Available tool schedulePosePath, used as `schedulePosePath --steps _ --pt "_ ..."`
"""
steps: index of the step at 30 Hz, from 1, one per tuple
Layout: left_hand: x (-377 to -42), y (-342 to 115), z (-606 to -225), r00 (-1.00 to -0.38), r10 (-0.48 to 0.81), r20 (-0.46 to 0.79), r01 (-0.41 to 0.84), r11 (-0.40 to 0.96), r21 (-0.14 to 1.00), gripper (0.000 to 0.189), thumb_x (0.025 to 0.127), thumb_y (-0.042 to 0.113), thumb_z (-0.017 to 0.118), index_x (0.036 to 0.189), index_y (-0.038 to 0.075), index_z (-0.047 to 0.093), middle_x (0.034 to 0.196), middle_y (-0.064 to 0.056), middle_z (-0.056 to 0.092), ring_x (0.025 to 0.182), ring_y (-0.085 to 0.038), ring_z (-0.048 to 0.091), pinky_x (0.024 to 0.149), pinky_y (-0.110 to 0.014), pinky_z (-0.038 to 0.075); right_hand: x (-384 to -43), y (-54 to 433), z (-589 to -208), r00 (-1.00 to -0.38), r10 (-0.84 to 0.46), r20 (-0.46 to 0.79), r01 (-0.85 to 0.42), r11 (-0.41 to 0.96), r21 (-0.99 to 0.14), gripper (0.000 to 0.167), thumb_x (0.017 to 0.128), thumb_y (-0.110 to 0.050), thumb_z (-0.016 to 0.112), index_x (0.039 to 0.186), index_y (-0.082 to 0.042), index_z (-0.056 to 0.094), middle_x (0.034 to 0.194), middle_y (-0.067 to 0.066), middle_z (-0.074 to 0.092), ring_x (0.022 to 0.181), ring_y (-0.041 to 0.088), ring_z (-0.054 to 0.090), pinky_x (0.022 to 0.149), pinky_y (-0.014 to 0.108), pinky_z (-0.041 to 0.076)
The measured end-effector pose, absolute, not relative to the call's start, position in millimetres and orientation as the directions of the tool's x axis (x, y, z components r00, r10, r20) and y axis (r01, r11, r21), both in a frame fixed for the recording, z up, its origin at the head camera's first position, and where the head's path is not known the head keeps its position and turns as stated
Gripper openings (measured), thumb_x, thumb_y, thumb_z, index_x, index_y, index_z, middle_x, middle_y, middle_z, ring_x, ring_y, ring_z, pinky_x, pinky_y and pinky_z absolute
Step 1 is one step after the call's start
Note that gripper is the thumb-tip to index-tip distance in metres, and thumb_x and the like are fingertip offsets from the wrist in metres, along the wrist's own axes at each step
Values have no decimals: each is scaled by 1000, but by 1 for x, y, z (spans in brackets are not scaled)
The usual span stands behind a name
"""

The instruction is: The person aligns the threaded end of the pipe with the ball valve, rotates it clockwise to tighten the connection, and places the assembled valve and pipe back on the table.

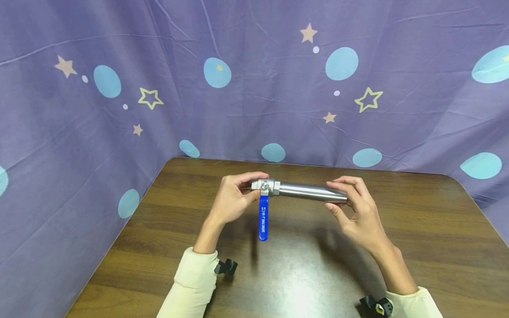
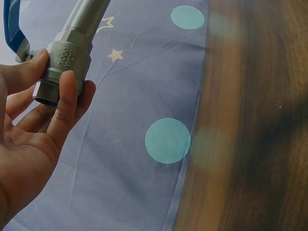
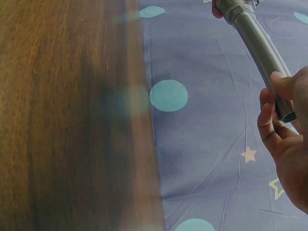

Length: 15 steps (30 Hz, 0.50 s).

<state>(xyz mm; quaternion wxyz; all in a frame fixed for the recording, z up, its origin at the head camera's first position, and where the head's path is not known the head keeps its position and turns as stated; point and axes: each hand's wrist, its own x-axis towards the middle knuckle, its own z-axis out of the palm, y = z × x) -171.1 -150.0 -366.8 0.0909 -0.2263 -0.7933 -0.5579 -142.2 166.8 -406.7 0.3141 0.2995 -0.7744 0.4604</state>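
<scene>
A metal ball valve (image 1: 272,187) with a blue lever handle (image 1: 263,218) is joined to a straight steel pipe (image 1: 306,191), held level above the table. My left hand (image 1: 232,198) grips the valve body at the left end, thumb on the near side and fingers around the far side. In the left wrist view, raised lettering shows on the valve body (image 2: 67,57), with the fingers by its hex end. My right hand (image 1: 359,212) pinches the pipe's free end between thumb and fingers. The pipe's open end (image 3: 288,117) shows in the right wrist view.
A brown wooden table (image 1: 167,221) lies beneath both hands. Behind it and along the left hangs a purple curtain (image 1: 246,119) with stars and blue spots. Black wrist mounts (image 1: 226,267) sit at both cream sleeves (image 1: 195,276).
</scene>
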Motion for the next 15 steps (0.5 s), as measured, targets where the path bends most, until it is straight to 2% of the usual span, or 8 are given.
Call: schedulePosePath --steps 8,15 --pt "-171 -150 -367 -880 257 399 463 280 841 41 84 -14 75 122 0 78 115 -22 80 88 -23 76 78 -23 65 -144 164 -407 -594 -167 787 -771 397 -497 54 72 25 82 120 3 75 120 18 67 112 3 64 86 6 56" --pt "-171 -151 -367 -878 258 403 468 284 837 40 84 -14 75 121 0 79 115 -21 80 88 -24 76 77 -22 65 -144 164 -407 -590 -152 793 -770 401 -496 52 71 24 83 117 1 77 118 15 71 110 2 65 86 6 55"
